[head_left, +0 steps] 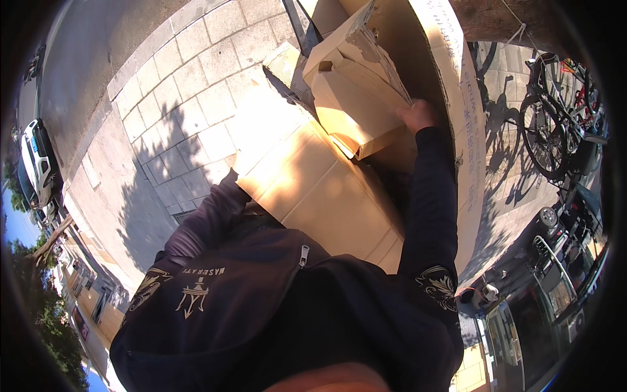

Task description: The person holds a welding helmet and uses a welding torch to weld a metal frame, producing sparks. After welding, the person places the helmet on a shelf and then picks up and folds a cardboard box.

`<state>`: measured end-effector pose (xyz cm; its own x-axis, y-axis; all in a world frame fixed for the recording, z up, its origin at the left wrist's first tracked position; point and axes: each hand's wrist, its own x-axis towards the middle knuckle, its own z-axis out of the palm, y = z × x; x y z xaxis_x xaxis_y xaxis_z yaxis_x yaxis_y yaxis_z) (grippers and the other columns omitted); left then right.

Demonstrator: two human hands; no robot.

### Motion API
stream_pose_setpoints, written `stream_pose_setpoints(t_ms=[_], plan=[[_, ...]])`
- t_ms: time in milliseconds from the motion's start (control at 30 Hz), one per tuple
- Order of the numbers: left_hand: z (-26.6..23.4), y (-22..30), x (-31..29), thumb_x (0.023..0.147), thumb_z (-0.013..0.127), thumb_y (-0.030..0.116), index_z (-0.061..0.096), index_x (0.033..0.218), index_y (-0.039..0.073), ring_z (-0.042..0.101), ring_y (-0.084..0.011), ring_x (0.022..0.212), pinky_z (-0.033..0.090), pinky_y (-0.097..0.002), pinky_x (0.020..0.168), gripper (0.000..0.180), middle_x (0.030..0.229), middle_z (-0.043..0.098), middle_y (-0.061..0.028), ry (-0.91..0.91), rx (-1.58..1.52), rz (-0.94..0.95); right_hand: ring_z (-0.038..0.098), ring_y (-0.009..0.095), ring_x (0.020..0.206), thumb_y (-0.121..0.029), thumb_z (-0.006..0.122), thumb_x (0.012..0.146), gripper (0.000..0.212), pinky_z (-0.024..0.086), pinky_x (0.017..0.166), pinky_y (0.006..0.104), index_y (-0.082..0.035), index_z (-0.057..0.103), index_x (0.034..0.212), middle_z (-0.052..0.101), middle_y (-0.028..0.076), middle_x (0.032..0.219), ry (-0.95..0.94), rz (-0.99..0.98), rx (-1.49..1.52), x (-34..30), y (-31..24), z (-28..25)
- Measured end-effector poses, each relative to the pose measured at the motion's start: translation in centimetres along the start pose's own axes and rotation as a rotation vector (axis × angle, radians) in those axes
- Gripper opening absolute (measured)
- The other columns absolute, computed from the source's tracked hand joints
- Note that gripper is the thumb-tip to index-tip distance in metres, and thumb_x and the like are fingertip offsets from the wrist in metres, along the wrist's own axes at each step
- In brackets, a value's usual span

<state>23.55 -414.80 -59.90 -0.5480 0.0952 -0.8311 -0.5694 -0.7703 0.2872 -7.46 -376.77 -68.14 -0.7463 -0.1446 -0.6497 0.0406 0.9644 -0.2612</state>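
Observation:
My right hand (418,116) reaches into a large open cardboard box, its fingers closed on the edge of a smaller folded cardboard box (356,98) that lies tilted inside. In front of my chest spreads a wide brown cardboard panel (320,189), sunlit along its left part. My left arm bends toward the panel's left edge, and the sleeve (212,215) ends there. Cardboard and shadow hide the left hand's fingers. On the right, the tall side wall of the large box (450,65) rises beside my right forearm and has faded print on it.
Paving slabs (196,85) and a road lie to the left, with a white car (40,163) farther off. A tree trunk (516,19) with a cord tied round it stands at the upper right. Parked bicycles (548,124) and other vehicles line the right side.

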Motion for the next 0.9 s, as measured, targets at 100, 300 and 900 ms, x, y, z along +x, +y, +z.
stream_pose_setpoints(t_ms=[100,300,900], plan=[[0.1,0.4,-2.0,0.105,0.054,0.066,0.052,0.154,0.004,0.061,-0.0370,0.137,0.048,-0.0545,0.116,0.080,0.155,0.060,-0.0180,0.029,-0.074,0.021,0.077,0.043,0.103,-0.035,0.081,0.084,0.049,0.059,0.091,0.0458,0.006,0.077,0.112,0.078,0.029,0.105,0.109,0.049,0.082,-5.4,-0.5,-8.2],[5.0,5.9,-8.4,0.106,0.059,0.063,0.048,0.155,0.000,0.064,-0.0329,0.134,0.053,-0.0493,0.111,0.080,0.149,0.064,-0.0176,-0.175,-0.367,-0.064,0.073,0.045,0.099,-0.043,0.070,0.097,0.042,0.059,0.087,0.0512,-0.004,0.077,0.110,0.077,0.022,0.107,0.444,0.006,-0.134,-17.9,-2.1,-10.7],[11.0,8.7,2.9,0.100,0.074,0.007,0.074,0.107,0.000,0.071,-0.0180,0.091,0.058,-0.0338,0.090,0.010,0.100,0.074,-0.0066,-0.229,0.339,0.239,0.073,0.041,0.103,-0.044,0.067,0.099,0.040,0.058,0.085,0.0541,-0.007,0.075,0.114,0.075,0.016,0.114,0.591,0.147,-0.253,-18.2,3.3,-11.3]])
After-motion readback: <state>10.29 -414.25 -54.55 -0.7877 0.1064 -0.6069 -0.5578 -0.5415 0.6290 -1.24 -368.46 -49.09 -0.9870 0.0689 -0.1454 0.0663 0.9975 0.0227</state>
